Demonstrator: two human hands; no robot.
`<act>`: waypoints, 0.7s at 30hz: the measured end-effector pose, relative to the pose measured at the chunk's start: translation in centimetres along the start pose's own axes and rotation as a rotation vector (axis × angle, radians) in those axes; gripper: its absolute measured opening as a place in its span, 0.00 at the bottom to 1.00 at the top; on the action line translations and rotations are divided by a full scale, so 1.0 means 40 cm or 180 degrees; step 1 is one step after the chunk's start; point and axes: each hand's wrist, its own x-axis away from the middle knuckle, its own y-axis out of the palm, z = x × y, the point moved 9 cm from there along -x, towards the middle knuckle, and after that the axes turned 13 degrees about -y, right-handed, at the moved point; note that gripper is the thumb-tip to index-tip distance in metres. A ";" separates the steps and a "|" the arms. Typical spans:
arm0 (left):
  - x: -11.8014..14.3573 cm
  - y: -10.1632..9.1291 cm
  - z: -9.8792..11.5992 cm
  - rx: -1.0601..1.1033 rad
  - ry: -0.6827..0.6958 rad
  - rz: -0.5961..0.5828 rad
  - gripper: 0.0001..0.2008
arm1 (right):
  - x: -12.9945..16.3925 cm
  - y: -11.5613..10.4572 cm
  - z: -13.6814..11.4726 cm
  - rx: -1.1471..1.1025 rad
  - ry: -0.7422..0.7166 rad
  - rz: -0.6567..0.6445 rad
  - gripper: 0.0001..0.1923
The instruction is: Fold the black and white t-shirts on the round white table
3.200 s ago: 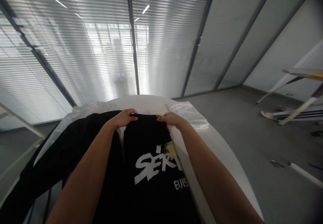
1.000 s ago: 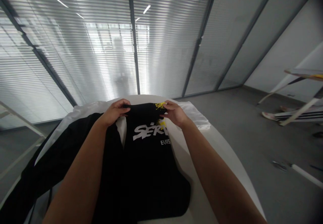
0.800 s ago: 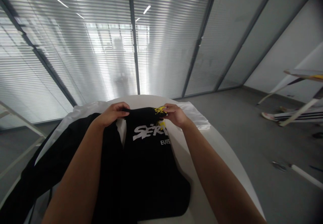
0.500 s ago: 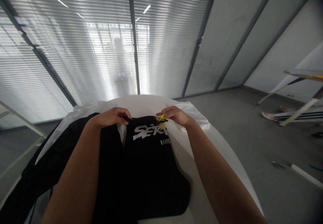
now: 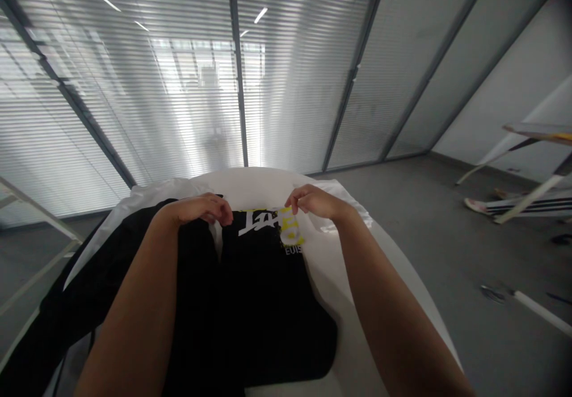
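Observation:
A folded black garment with white and yellow print [image 5: 272,313] lies on a round-ended white surface [image 5: 254,179] before me. Its exact kind does not show. My left hand [image 5: 201,208] is at the garment's far left corner, fingers curled and closed on the edge. At the far right corner, beside a yellow patch of print, my right hand [image 5: 313,201] pinches the fabric between thumb and fingers. More black cloth [image 5: 111,272] lies under my left forearm and drapes over the left side. The fingertips are partly hidden.
White cloth lies beyond my left hand [image 5: 165,189] and my right hand [image 5: 344,200]. Glass panels with blinds [image 5: 295,87] stand ahead. A pale frame [image 5: 40,224] is at left. On the right are a table [image 5: 536,132], a shoe [image 5: 474,206] and a white pole [image 5: 540,312].
The far edge of the garment has been turned over, so different white lettering and a larger yellow patch now show. Both hands stay near the same corners; the right has shifted slightly.

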 end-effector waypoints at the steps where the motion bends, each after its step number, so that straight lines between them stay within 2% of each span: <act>1: 0.000 -0.019 -0.005 0.0106 -0.0043 0.0181 0.10 | 0.001 -0.013 -0.013 0.0110 -0.0045 0.0075 0.10; 4: -0.009 -0.069 -0.008 0.0053 -0.0111 0.0776 0.13 | 0.000 -0.042 -0.046 0.0544 -0.0151 0.0262 0.10; 6: -0.024 -0.081 0.009 -0.0303 -0.0053 0.1185 0.14 | -0.009 -0.029 -0.055 0.0809 -0.0212 0.0194 0.09; 9: -0.052 -0.061 0.061 -0.1087 0.0282 0.1936 0.17 | -0.032 0.019 -0.040 0.1223 -0.0275 0.0194 0.11; 11: -0.079 -0.021 0.075 -0.1469 0.0337 0.2277 0.20 | -0.045 0.055 -0.004 0.1703 -0.0130 0.0302 0.15; 13: -0.116 0.031 0.059 -0.1667 0.0188 0.2324 0.23 | -0.049 0.104 0.053 0.2026 0.0178 0.0160 0.20; 16: -0.162 0.099 0.018 -0.1796 0.0073 0.2233 0.26 | -0.040 0.168 0.130 0.2109 0.0509 -0.0174 0.31; 18: -0.183 0.127 -0.009 -0.1963 0.0007 0.2161 0.27 | -0.031 0.179 0.147 0.2278 0.0501 -0.0115 0.34; 21: -0.206 0.147 -0.042 -0.2380 -0.0139 0.1948 0.27 | -0.022 0.179 0.148 0.2606 0.0406 -0.0022 0.33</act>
